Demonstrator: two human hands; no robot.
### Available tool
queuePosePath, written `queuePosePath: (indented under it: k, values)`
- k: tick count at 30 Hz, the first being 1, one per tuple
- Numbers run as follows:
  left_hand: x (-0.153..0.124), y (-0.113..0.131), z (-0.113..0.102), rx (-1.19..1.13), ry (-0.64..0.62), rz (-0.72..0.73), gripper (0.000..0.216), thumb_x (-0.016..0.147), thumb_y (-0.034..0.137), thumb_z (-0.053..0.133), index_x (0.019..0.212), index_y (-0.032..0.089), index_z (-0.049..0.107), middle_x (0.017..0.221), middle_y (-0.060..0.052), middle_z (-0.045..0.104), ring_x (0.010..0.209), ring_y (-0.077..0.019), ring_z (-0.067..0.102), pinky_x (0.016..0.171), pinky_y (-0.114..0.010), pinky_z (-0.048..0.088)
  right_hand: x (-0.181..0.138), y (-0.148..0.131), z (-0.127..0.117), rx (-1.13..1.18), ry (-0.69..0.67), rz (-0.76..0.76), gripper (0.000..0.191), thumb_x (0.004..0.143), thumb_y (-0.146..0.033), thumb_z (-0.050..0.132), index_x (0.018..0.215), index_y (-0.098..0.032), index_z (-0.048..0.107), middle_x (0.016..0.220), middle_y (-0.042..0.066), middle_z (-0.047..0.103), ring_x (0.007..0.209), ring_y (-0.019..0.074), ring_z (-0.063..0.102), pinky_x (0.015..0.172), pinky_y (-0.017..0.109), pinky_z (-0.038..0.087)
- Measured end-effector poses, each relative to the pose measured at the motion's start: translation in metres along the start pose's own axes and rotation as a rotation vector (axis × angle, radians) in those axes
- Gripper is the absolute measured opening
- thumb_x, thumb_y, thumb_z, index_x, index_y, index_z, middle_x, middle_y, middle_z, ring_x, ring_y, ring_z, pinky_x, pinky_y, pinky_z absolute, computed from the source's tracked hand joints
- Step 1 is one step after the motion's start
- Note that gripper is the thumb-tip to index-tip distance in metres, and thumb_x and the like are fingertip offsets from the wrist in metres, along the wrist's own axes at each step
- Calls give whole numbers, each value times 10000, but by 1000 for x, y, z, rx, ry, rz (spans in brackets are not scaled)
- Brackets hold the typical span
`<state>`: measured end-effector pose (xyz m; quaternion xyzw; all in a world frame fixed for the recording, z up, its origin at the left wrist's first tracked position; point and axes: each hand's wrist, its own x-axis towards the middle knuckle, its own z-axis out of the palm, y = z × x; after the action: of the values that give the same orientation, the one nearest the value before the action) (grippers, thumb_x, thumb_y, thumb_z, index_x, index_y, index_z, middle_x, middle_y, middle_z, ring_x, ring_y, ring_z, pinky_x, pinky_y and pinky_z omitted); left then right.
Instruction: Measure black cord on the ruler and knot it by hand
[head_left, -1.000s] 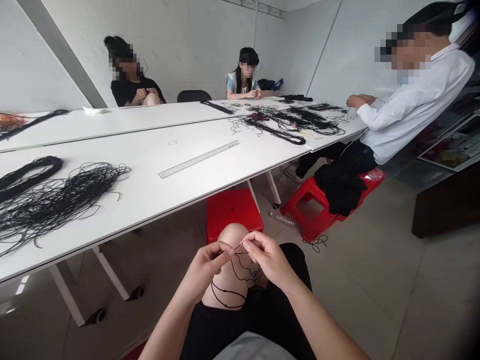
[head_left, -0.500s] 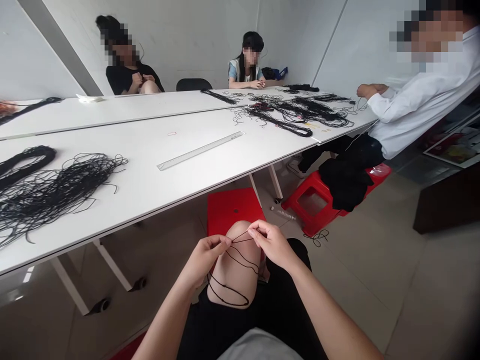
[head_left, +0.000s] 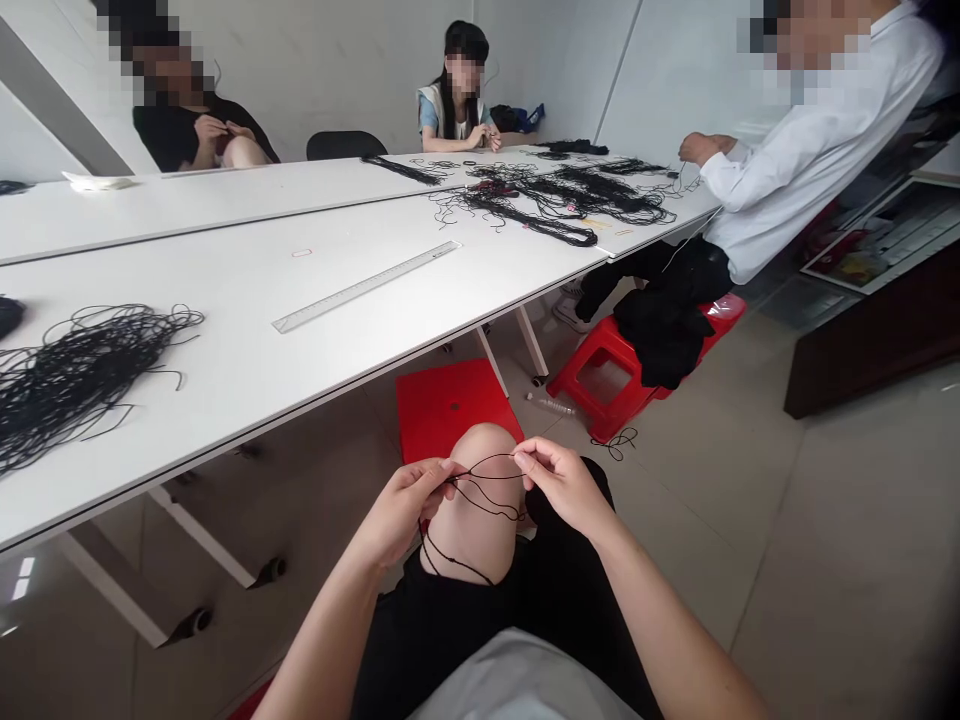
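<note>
My left hand (head_left: 401,510) pinches a thin black cord (head_left: 487,497) between thumb and fingers, just left of my bare knee (head_left: 476,520). My right hand (head_left: 562,487) grips the other side of the cord at the right of the knee. Between my hands the cord spans the top of the knee in loose strands. A lower length hangs in a loop across the shin side, with small knots or beads along it. My black clothing (head_left: 480,620) lies below.
A long white table (head_left: 300,260) runs ahead on the left, holding a black cord pile (head_left: 82,375), a steel ruler (head_left: 367,287) and a far tangle (head_left: 555,195). A person in a white shirt (head_left: 817,150) sits on a red stool (head_left: 600,365); other seated people face the table.
My hands have drawn apart, the right one moving right, and the cord between them has opened into a wider loop. The whole view has shifted slightly.
</note>
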<state>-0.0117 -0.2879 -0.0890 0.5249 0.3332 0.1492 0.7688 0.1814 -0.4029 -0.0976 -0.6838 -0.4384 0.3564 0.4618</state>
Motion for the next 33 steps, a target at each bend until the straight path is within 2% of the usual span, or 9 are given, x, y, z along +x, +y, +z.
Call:
queuePosePath:
  k: [4, 7, 11, 15, 18, 21, 26, 30, 33]
  values:
    - [-10, 4, 9, 26, -33, 43, 351, 838, 447, 556, 981, 146, 666, 713, -15, 532, 523, -68, 306, 500, -220, 255, -6, 1, 6, 144, -26, 29, 345, 894, -502, 469, 1017, -227, 637, 918, 50, 647, 853, 192, 617, 776, 334, 487]
    - [-18, 10, 14, 95, -35, 75, 305, 835, 412, 578, 1002, 169, 655, 755, -28, 577, 628, -104, 447, 580, -223, 333, -11, -10, 15, 258, -97, -7, 355, 920, -490, 430, 1042, -229, 637, 965, 48, 646, 933, 189, 609, 878, 347, 459]
    - [-23, 9, 16, 206, 0, 126, 285, 827, 394, 590, 1009, 182, 643, 784, -38, 637, 792, -164, 559, 742, -264, 398, -16, -19, 23, 246, -194, -40, 293, 891, -468, 509, 891, -213, 654, 763, 13, 616, 791, 169, 597, 777, 313, 465]
    - [-32, 5, 10, 422, 44, 129, 268, 810, 394, 594, 972, 191, 661, 795, -49, 687, 799, -195, 602, 745, -279, 418, -18, -17, 23, 205, -179, 7, 273, 880, -456, 531, 808, -206, 615, 561, -41, 471, 567, 122, 503, 660, 292, 456]
    - [-49, 12, -5, 576, 62, 121, 238, 805, 395, 585, 878, 197, 694, 801, -44, 698, 779, -198, 607, 701, -261, 426, -19, -19, 20, 208, -183, 2, 262, 880, -444, 534, 778, -210, 591, 556, -53, 401, 574, 119, 496, 681, 294, 464]
    - [-69, 30, -21, 777, 179, 114, 253, 801, 431, 570, 850, 221, 702, 725, -9, 674, 681, -171, 570, 596, -230, 399, -19, -28, 19, 196, -193, -50, 247, 885, -419, 533, 767, -209, 589, 558, -48, 404, 666, 138, 535, 795, 317, 460]
    - [-91, 55, -30, 1059, 332, 39, 268, 818, 467, 506, 862, 266, 679, 655, 28, 641, 487, -126, 452, 434, -220, 312, -19, -44, 22, 106, -203, -86, 238, 903, -399, 501, 787, -209, 586, 615, -35, 517, 592, 115, 504, 655, 274, 456]
    - [-97, 55, -29, 1097, 317, 59, 257, 832, 451, 488, 864, 277, 675, 714, 21, 671, 528, -145, 512, 455, -226, 352, -21, -53, 19, -17, -143, -146, 214, 912, -367, 484, 801, -213, 585, 697, -12, 600, 652, 132, 570, 630, 263, 449]
    - [-93, 50, -25, 1061, 275, 120, 236, 832, 429, 512, 892, 279, 685, 842, 3, 701, 696, -186, 604, 588, -245, 438, -23, -63, 11, -68, -145, -186, 204, 916, -340, 479, 793, -213, 584, 714, -11, 621, 687, 138, 602, 657, 265, 455]
